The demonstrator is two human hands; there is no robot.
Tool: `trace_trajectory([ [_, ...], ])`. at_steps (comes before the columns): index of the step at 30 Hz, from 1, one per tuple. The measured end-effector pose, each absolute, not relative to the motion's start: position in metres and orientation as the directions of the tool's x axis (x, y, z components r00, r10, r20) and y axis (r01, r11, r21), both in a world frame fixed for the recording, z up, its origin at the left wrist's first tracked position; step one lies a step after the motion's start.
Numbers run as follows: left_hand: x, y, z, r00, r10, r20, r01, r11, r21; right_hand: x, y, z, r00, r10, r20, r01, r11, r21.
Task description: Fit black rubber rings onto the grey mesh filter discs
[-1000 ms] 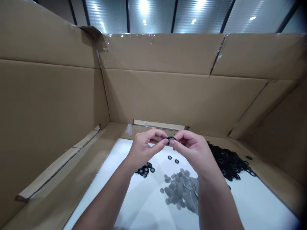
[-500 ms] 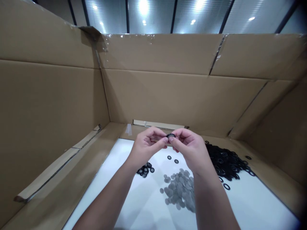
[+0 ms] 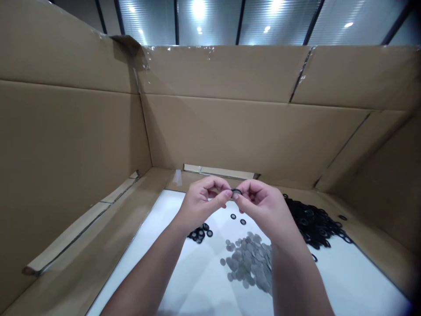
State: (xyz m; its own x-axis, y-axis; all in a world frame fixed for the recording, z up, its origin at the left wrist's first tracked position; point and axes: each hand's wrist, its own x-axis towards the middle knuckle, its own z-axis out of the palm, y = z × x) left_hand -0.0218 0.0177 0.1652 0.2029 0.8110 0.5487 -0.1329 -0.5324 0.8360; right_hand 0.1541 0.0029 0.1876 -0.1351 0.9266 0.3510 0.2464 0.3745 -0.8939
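A small black ring with a grey centre (image 3: 236, 192) is pinched between both hands above the far part of the white board (image 3: 184, 272). My left hand (image 3: 205, 199) grips its left side with thumb and fingertips; my right hand (image 3: 258, 199) grips its right side. Below them lie two separate black rings with grey centres (image 3: 243, 222). A heap of grey discs (image 3: 251, 261) spreads beside my right forearm, which hides part of it. Similar filled rings (image 3: 199, 233) are piled near my left wrist.
A large heap of black rings (image 3: 312, 221) lies at the right, partly behind my right forearm. Tall cardboard walls (image 3: 213, 127) surround the board at the left, back and right. A cardboard strip (image 3: 220, 171) runs along the back edge.
Both hands still hold the ring, which sits slightly lower and tilted flatter. My right hand and forearm have shifted a little to the right.
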Motion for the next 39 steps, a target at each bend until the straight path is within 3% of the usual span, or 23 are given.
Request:
trace_trajectory([
  [4, -0.014, 0.015, 0.161, 0.133, 0.814, 0.565, -0.158, -0.545, 0.823, 0.152, 0.0, 0.188, -0.115, 0.912, 0.393, 0.246, 0.41, -0.878],
  [10, -0.008, 0.015, 0.161, 0.061, 0.833, 0.55, -0.309, -0.509, 0.804, 0.134, 0.006, 0.179, -0.064, 0.893, 0.445, -0.074, 0.441, -0.895],
  [13, -0.014, 0.017, 0.164, 0.099, 0.836, 0.541, -0.308, -0.491, 0.815, 0.131, 0.008, 0.177, -0.012, 0.892, 0.453, -0.131, 0.447, -0.885],
  [21, -0.038, 0.019, 0.17, 0.193, 0.833, 0.519, -0.128, -0.502, 0.855, 0.141, 0.005, 0.18, -0.127, 0.882, 0.453, 0.03, 0.46, -0.888],
  [32, -0.022, 0.019, 0.163, 0.055, 0.834, 0.548, -0.145, -0.537, 0.831, 0.138, -0.002, 0.183, -0.09, 0.86, 0.502, 0.273, 0.506, -0.818],
  [39, -0.021, 0.02, 0.163, 0.092, 0.832, 0.547, -0.153, -0.531, 0.833, 0.139, 0.0, 0.182, -0.076, 0.863, 0.5, 0.312, 0.497, -0.81],
])
